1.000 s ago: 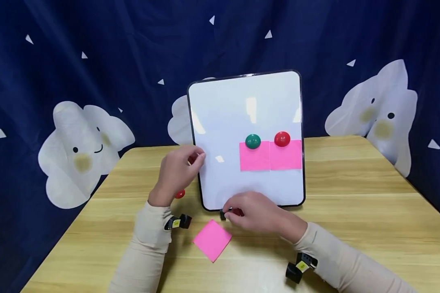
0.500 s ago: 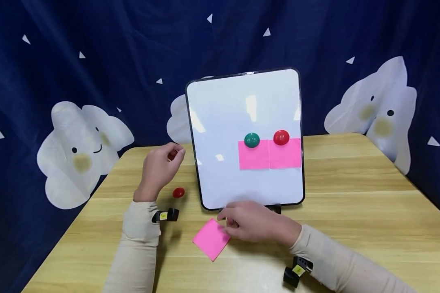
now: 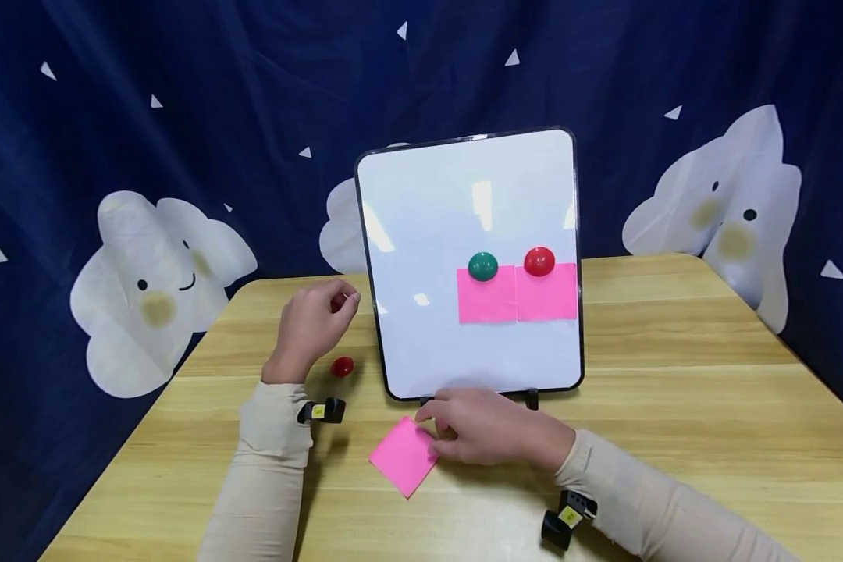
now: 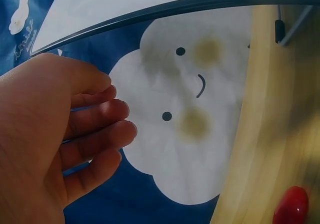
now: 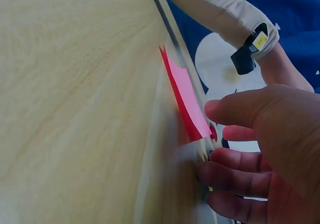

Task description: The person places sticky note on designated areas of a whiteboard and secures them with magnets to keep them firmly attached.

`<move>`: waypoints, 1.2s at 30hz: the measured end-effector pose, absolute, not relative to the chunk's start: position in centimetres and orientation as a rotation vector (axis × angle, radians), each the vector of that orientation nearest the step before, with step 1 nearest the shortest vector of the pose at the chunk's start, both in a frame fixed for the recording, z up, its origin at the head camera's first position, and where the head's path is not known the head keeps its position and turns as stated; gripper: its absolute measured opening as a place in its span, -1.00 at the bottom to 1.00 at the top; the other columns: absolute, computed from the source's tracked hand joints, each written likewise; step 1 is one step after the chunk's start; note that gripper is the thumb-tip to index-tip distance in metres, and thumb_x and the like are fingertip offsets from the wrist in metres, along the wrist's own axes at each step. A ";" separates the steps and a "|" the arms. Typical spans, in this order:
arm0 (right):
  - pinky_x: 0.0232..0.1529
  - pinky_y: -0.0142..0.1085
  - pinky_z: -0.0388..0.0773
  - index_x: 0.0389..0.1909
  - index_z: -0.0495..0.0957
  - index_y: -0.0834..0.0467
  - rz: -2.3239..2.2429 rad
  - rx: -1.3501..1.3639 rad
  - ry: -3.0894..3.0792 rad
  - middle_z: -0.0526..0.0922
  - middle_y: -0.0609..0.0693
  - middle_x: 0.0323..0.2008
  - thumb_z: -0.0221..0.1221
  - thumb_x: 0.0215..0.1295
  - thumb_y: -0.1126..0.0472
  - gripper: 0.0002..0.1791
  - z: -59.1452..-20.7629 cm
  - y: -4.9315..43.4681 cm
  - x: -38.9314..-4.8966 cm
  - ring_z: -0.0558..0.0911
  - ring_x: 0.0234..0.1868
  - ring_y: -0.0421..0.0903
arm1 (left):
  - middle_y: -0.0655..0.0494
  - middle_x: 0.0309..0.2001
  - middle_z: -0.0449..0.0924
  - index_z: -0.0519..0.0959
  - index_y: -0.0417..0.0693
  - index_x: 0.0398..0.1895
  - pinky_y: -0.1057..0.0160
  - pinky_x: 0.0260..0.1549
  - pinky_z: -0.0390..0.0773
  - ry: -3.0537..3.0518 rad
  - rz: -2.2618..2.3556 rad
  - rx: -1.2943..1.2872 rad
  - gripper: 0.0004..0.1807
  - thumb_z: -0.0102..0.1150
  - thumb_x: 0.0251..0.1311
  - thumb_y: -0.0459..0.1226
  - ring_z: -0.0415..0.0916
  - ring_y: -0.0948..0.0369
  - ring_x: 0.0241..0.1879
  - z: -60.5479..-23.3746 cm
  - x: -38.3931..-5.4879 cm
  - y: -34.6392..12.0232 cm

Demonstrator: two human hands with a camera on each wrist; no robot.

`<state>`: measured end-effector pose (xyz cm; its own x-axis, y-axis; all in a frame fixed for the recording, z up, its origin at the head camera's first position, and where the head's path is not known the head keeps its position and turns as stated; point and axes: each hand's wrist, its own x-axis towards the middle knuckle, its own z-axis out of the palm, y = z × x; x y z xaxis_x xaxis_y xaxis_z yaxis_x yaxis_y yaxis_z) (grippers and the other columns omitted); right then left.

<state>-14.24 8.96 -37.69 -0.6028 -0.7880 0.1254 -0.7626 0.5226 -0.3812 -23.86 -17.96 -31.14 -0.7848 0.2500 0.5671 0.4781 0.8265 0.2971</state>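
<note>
My left hand (image 3: pixel 312 324) hovers beside the left edge of the whiteboard (image 3: pixel 428 211), fingers loosely bent and holding nothing. Under it on the table lies a red round magnet (image 3: pixel 342 367), also in the left wrist view's lower right corner. My right hand (image 3: pixel 488 425) is low in front of the board's bottom edge. Its thumb and fingers are apart, overlapping the right corner of a loose pink sticky note (image 3: pixel 402 459). In the right wrist view that sticky note (image 5: pixel 187 99) shows just beyond the thumb, its edges slightly lifted.
Two pink sticky notes hang side by side on the board, the left note (image 3: pixel 487 303) under a green magnet (image 3: pixel 482 266), the right note (image 3: pixel 546 298) under a red magnet (image 3: pixel 539 261). Black stand feet (image 3: pixel 531 400) support the board. A dark blue curtain (image 3: pixel 253 94) closes off the back.
My left hand has drawn back leftward from the board's edge, uncovering the red magnet on the table. My right hand has moved slightly down and left to the loose sticky note's corner.
</note>
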 end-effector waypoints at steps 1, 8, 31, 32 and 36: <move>-0.32 -0.44 0.39 0.09 0.64 0.03 -0.632 -1.368 2.680 0.47 -0.22 -0.39 0.29 0.32 0.03 -0.64 -37.7 8.9 -14.2 0.40 -0.36 -0.30 | 0.20 -0.55 0.55 0.71 0.01 -0.31 0.14 -0.55 0.40 -2.495 -0.584 -0.535 -0.83 0.15 0.36 -0.19 0.43 0.20 -0.55 -31.2 -23.9 -18.0; -0.32 -0.45 0.40 0.15 0.61 0.05 -0.672 -1.318 2.632 0.46 -0.26 -0.40 0.32 0.29 -0.01 -0.55 -38.0 8.8 -14.0 0.42 -0.35 -0.33 | 0.22 -0.50 0.59 0.71 0.03 -0.28 0.13 -0.51 0.44 -2.571 -0.543 -0.545 -0.82 0.16 0.37 -0.15 0.46 0.22 -0.52 -31.4 -23.9 -18.0; -0.48 -0.37 0.33 -0.31 0.62 -0.05 -0.609 -1.152 2.825 0.35 -0.25 -0.51 0.42 0.15 -0.11 -0.73 -38.6 7.9 -13.0 0.35 -0.47 -0.28 | 0.13 -0.33 0.67 0.72 0.00 -0.16 0.09 -0.34 0.55 -2.963 -0.369 -0.478 -0.78 0.19 0.35 -0.10 0.58 0.18 -0.33 -33.1 -23.1 -19.8; -0.47 -0.37 0.33 -0.28 0.64 -0.05 -0.611 -1.158 2.821 0.36 -0.25 -0.50 0.42 0.15 -0.10 -0.73 -38.6 7.9 -13.0 0.35 -0.46 -0.29 | 0.12 -0.31 0.68 0.72 0.00 -0.14 0.07 -0.32 0.55 -2.986 -0.357 -0.463 -0.76 0.18 0.36 -0.09 0.58 0.17 -0.31 -33.2 -23.2 -20.0; -0.43 -0.39 0.35 -0.22 0.68 -0.02 -0.620 -1.184 2.793 0.40 -0.24 -0.47 0.41 0.18 -0.04 -0.76 -38.5 8.0 -13.1 0.37 -0.43 -0.29 | 0.09 -0.23 0.68 0.70 -0.01 -0.08 0.02 -0.26 0.55 -3.063 -0.364 -0.405 -0.73 0.15 0.37 -0.07 0.59 0.12 -0.23 -33.3 -23.1 -20.8</move>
